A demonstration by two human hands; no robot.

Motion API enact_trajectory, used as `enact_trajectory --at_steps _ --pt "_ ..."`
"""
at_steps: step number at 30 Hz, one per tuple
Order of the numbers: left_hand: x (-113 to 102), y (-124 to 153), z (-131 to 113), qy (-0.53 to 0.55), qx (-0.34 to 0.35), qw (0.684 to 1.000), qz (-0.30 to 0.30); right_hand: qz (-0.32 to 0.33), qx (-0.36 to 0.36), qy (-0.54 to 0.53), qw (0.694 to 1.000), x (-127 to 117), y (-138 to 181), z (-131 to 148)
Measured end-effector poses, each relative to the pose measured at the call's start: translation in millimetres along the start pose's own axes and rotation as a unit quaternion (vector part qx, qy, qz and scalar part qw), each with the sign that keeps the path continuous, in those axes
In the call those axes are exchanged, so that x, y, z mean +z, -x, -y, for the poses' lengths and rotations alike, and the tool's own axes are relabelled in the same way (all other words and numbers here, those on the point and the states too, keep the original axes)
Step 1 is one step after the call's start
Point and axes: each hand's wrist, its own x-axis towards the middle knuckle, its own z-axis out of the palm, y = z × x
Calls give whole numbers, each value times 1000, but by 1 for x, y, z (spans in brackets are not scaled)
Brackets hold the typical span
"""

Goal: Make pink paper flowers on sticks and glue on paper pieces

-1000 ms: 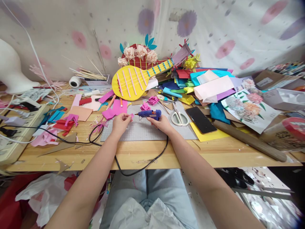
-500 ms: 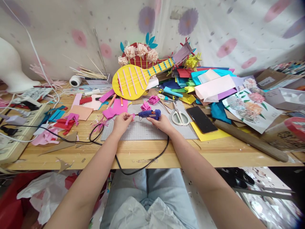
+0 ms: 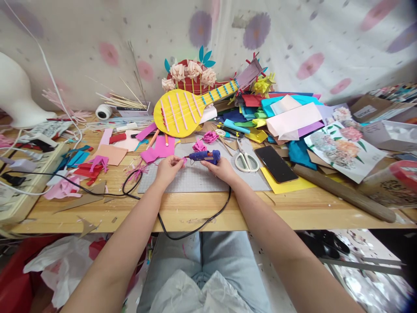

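Note:
My right hand (image 3: 221,168) grips a blue glue gun (image 3: 205,156) over the grey cutting mat (image 3: 195,178), its nozzle pointing left. The nozzle tip touches a small pink paper piece (image 3: 183,161) pinched in my left hand (image 3: 168,168). Both hands are closed and hover just above the mat near the desk's front edge. The gun's black cord (image 3: 192,230) loops off the table edge toward my lap. Two pink paper flowers (image 3: 204,141) lie just behind the gun.
White scissors (image 3: 245,160) and a black phone (image 3: 274,163) lie right of my hands. A yellow paper guitar (image 3: 185,108) stands behind, next to a heap of coloured paper (image 3: 286,115). Paper scraps (image 3: 87,167) and a power strip (image 3: 29,174) fill the left; a wooden rolling pin (image 3: 345,193) lies right.
My left hand has brought the pink piece slightly right, up against the glue gun's nozzle. The right hand and gun have barely moved.

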Motion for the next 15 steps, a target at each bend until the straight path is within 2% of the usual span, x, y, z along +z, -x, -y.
enact_trajectory --at_steps 8,15 --pt "0 0 0 -11 -8 1000 7 -17 6 -23 1000 -2 0 -1" --pt "-1 -1 1 6 -5 1000 -1 16 9 20 1000 -3 0 -2"
